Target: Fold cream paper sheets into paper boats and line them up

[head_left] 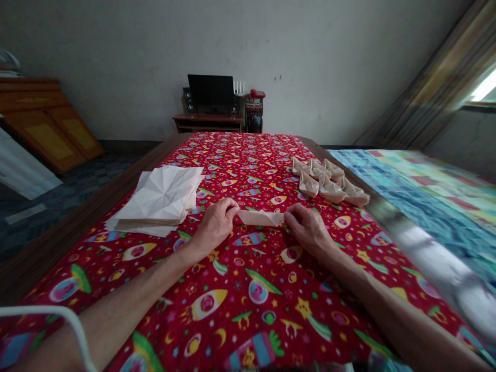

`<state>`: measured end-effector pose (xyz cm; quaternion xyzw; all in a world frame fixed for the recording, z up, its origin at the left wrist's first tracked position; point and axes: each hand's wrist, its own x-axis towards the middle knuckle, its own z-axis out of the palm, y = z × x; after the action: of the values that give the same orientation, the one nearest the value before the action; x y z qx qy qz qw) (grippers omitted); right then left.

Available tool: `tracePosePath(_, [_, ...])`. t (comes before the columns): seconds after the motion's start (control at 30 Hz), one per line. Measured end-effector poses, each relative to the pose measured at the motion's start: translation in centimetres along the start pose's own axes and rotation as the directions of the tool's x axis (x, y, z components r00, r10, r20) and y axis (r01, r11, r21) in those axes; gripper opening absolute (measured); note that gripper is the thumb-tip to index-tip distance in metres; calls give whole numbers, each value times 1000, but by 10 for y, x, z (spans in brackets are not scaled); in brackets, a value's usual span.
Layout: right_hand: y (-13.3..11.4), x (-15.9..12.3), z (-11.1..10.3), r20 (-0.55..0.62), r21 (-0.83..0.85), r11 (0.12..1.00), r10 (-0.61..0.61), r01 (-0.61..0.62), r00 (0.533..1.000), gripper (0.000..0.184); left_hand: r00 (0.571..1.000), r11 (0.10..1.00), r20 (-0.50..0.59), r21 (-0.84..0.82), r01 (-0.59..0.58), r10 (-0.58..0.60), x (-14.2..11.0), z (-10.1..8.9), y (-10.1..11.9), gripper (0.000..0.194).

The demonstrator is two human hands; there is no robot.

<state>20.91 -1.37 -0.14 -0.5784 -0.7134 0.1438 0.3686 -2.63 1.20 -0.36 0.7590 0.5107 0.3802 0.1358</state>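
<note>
A strip of folded pale paper (260, 218) stretches between my two hands, just over the red patterned cloth. My left hand (219, 219) pinches its left end between thumb and fingers. At the other end, my right hand (307, 225) is closed on the paper in the same way. Left of my hands lies a stack of creased white paper sheets (160, 194), the top one marked with star-like folds. Several folded paper boats (331, 187), cream coloured, sit in two rows beyond my right hand.
The red cloth (248, 274) covers a long wooden table. A white cable (58, 311) crosses the lower left corner. Behind the table stand a monitor (211, 90) and speakers on a small desk. A bed (418, 196) is at the right, a wooden cabinet (46, 121) at the left.
</note>
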Motion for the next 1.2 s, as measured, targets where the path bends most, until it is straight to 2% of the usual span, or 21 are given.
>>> tracePosePath(0.17, [5,-1,1,100,-175,985,17,1,995,18,989,964,137,247,-95,63,-3,3,-5,17])
tracePosePath(0.27, [7,-3,3,85,-310,948,-41,66,996,18,984,908,167,400,-123,60,-5,-1,2,18])
tracePosePath(0.33, [8,-4,5,64,-373,922,-85,102,994,18,980,883,156,433,-183,127,-7,-3,9,14])
tracePosePath(0.37, [8,-5,6,62,-391,913,-100,117,993,19,968,870,161,428,-242,190,-8,-4,12,18])
tracePosePath(0.4, [9,-6,7,64,-405,906,-110,127,992,19,946,853,187,411,-322,266,-10,-4,15,27])
tracePosePath(0.47, [10,-6,8,63,-424,895,-125,140,990,19,860,796,295,340,-501,416,-13,-3,21,45])
tracePosePath(0.53, [12,-7,9,57,-432,888,-146,156,988,18,768,744,410,259,-616,492,-18,1,25,52])
tracePosePath(0.57, [12,-7,9,53,-433,887,-156,163,986,18,744,737,443,233,-634,500,-20,3,26,52])
tracePosePath(0.6, [13,-7,9,52,-433,886,-162,168,985,18,739,742,461,221,-632,492,-22,5,28,49])
tracePosePath(0.73, [10,-8,8,47,-447,881,-146,152,988,18,767,792,486,217,-570,419,-29,10,31,46])
tracePosePath(0.87, [5,-8,6,67,-464,877,-111,130,992,17,762,800,515,218,-559,392,-32,9,31,46])
tracePosePath(1.03, [4,-11,2,37,-524,844,-110,113,993,18,760,799,527,227,-557,380,-32,9,32,46])
tracePosePath(1.1, [1,-15,1,52,-535,830,-153,157,987,21,760,801,526,221,-556,383,-32,9,32,45])
tracePosePath(1.17, [-4,-21,1,115,-503,819,-255,277,960,26,756,806,529,206,-555,385,-31,9,32,44])
tracePosePath(1.2, [-8,-25,1,165,-465,808,-323,362,932,30,752,809,535,196,-554,385,-31,9,32,43])
